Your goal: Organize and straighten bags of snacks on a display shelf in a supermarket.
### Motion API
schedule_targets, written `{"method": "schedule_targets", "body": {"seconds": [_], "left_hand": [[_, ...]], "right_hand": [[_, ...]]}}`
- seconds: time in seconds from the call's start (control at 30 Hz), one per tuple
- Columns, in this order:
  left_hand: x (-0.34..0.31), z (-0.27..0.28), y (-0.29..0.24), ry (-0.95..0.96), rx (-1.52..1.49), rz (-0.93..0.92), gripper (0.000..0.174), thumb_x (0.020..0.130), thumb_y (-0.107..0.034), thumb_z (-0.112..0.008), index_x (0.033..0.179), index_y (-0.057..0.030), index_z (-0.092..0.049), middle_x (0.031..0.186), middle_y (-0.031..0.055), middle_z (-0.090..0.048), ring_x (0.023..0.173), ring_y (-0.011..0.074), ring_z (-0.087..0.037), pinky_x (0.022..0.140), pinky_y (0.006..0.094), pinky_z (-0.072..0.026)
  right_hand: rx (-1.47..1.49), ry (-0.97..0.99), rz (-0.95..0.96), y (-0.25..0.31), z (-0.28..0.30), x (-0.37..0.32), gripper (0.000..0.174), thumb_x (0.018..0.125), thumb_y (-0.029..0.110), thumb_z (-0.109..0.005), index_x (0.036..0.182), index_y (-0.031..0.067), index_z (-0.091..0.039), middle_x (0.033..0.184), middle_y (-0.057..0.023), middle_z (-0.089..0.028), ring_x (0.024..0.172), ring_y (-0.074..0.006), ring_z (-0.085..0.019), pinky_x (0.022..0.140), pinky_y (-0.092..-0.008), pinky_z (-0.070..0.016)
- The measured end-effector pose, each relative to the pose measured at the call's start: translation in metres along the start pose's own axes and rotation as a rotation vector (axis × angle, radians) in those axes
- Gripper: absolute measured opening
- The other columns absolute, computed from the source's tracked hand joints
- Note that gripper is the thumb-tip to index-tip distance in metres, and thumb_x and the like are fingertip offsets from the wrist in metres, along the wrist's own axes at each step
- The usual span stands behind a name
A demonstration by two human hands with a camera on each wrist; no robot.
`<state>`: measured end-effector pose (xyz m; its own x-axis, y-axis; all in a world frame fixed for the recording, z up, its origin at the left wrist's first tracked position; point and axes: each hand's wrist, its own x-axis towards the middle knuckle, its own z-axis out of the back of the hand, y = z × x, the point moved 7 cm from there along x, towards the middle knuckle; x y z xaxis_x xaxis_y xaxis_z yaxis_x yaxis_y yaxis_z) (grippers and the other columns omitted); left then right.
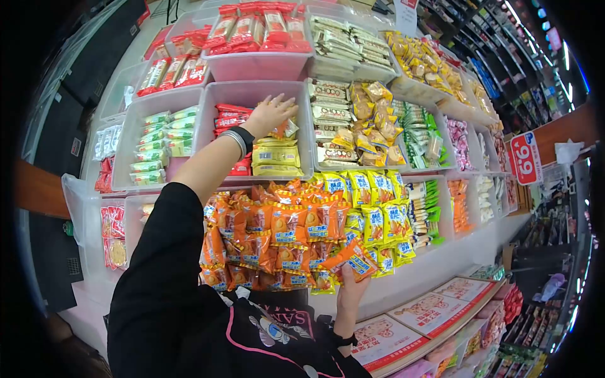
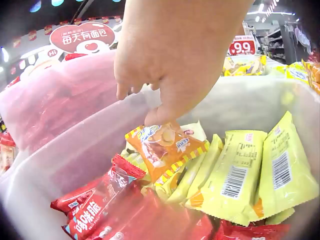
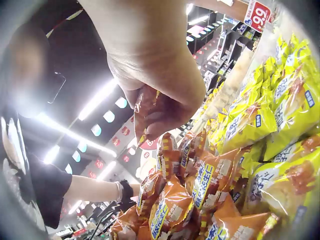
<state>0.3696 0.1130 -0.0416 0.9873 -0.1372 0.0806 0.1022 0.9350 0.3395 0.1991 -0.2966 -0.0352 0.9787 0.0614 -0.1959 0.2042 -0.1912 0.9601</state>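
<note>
My left hand (image 1: 272,112) reaches up into a clear plastic bin (image 1: 208,104). In the left wrist view its fingertips (image 2: 153,118) pinch the top edge of a small orange snack packet (image 2: 165,146), which lies over yellow packets (image 2: 240,175) and red packets (image 2: 100,200). Down at the front of the display, my right hand (image 1: 348,286) grips another orange packet (image 1: 357,259) by its lower end. The right wrist view shows this packet (image 3: 146,111) squeezed between thumb and fingers (image 3: 165,117), just beside a heap of the same orange packets (image 1: 271,233).
Rows of clear bins hold red, green, yellow and white snack packets up the sloping display (image 1: 353,120). A yellow packet pile (image 1: 378,214) sits right of the orange heap. A red price sign (image 1: 525,157) stands at the right. Printed cartons (image 1: 428,312) line the shelf below.
</note>
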Motion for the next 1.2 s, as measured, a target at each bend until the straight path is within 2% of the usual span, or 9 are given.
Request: {"method": "schedule_targets", "body": {"seconds": [0.07,0.2,0.4,0.47,0.53,0.57,0.7,1.0,1.2], "left_hand": [[0.011,-0.017,0.003,-0.064,-0.036,0.021,0.077,0.079,-0.016,-0.063,0.144,-0.0118,-0.022,0.145,0.0121,-0.032,0.130,0.0303,-0.036,0.104,0.0445,-0.0345],[0.017,-0.046,0.014,0.152,-0.113,0.157,0.074,0.080,-0.015,-0.062,0.143,-0.0105,-0.022,0.139,0.0127,-0.040,0.125,0.0317,-0.043,0.101,0.0466,-0.0359],[0.004,-0.026,0.005,0.078,-0.186,0.059,0.061,0.065,-0.011,-0.073,0.119,-0.0089,-0.047,0.125,0.0156,-0.045,0.114,0.0322,-0.049,0.100,0.0502,-0.0343],[-0.001,-0.027,0.004,-0.023,-0.148,0.040,0.059,0.064,-0.013,-0.074,0.116,-0.0088,-0.048,0.116,0.0142,-0.052,0.109,0.0317,-0.052,0.099,0.0501,-0.0339],[-0.006,-0.038,0.000,0.216,-0.283,0.067,0.057,0.064,-0.014,-0.074,0.115,-0.0084,-0.049,0.106,0.0125,-0.058,0.106,0.0301,-0.055,0.098,0.0489,-0.0340],[-0.010,-0.050,0.001,0.139,-0.274,0.030,0.058,0.065,-0.015,-0.074,0.116,-0.0104,-0.048,0.096,0.0108,-0.061,0.097,0.0287,-0.060,0.091,0.0481,-0.0405],[-0.031,-0.007,0.002,0.156,-0.306,0.038,0.052,0.066,-0.019,-0.073,0.113,-0.0152,-0.052,0.094,0.0097,-0.063,0.086,0.0289,-0.063,0.071,0.0462,-0.0481],[-0.125,0.156,-0.011,-0.090,-0.644,0.124,0.042,0.069,-0.027,-0.072,0.104,-0.0094,-0.055,0.077,0.0170,-0.064,0.077,0.0383,-0.061,0.070,0.0421,-0.0488],[-0.257,0.182,-0.020,-0.234,-1.348,0.523,0.045,0.073,-0.017,-0.075,0.110,-0.0071,-0.051,0.089,0.0117,-0.066,0.082,0.0188,-0.063,0.069,0.0308,-0.0496]], "right_hand": [[-0.020,0.025,-0.004,-0.002,-0.001,0.007,0.056,0.081,0.000,-0.065,0.129,0.0037,-0.036,0.113,-0.0076,-0.054,0.100,-0.0146,-0.056,0.087,-0.0307,-0.0470],[-0.033,0.010,-0.048,-0.003,0.000,0.017,0.060,0.081,0.000,-0.066,0.131,0.0042,-0.033,0.115,-0.0075,-0.052,0.101,-0.0143,-0.055,0.088,-0.0307,-0.0464],[-0.045,-0.008,-0.031,-0.003,0.000,0.029,0.060,0.082,0.001,-0.065,0.132,0.0038,-0.032,0.118,-0.0076,-0.051,0.103,-0.0145,-0.053,0.089,-0.0311,-0.0446],[-0.044,0.018,-0.078,-0.006,-0.003,0.030,0.059,0.083,0.002,-0.065,0.133,0.0029,-0.032,0.117,-0.0076,-0.051,0.103,-0.0147,-0.053,0.091,-0.0314,-0.0432],[-0.040,0.013,-0.055,0.001,-0.009,0.025,0.058,0.083,0.002,-0.065,0.132,0.0024,-0.033,0.116,-0.0076,-0.052,0.103,-0.0149,-0.053,0.091,-0.0315,-0.0431],[-0.038,0.009,-0.039,0.005,-0.011,0.024,0.056,0.083,0.003,-0.065,0.131,0.0018,-0.035,0.115,-0.0075,-0.052,0.103,-0.0151,-0.053,0.091,-0.0316,-0.0430],[-0.014,0.023,0.054,0.020,-0.013,0.011,0.054,0.083,0.003,-0.065,0.129,0.0012,-0.037,0.114,-0.0074,-0.053,0.102,-0.0153,-0.053,0.091,-0.0316,-0.0431],[-0.058,0.028,0.098,0.034,0.027,-0.038,0.055,0.082,0.008,-0.068,0.128,-0.0002,-0.038,0.113,-0.0087,-0.054,0.101,-0.0146,-0.054,0.089,-0.0298,-0.0443],[-0.167,-0.018,0.131,0.019,0.054,-0.060,0.050,0.085,0.011,-0.065,0.126,-0.0015,-0.039,0.112,-0.0088,-0.054,0.099,-0.0145,-0.054,0.087,-0.0285,-0.0446]]}}
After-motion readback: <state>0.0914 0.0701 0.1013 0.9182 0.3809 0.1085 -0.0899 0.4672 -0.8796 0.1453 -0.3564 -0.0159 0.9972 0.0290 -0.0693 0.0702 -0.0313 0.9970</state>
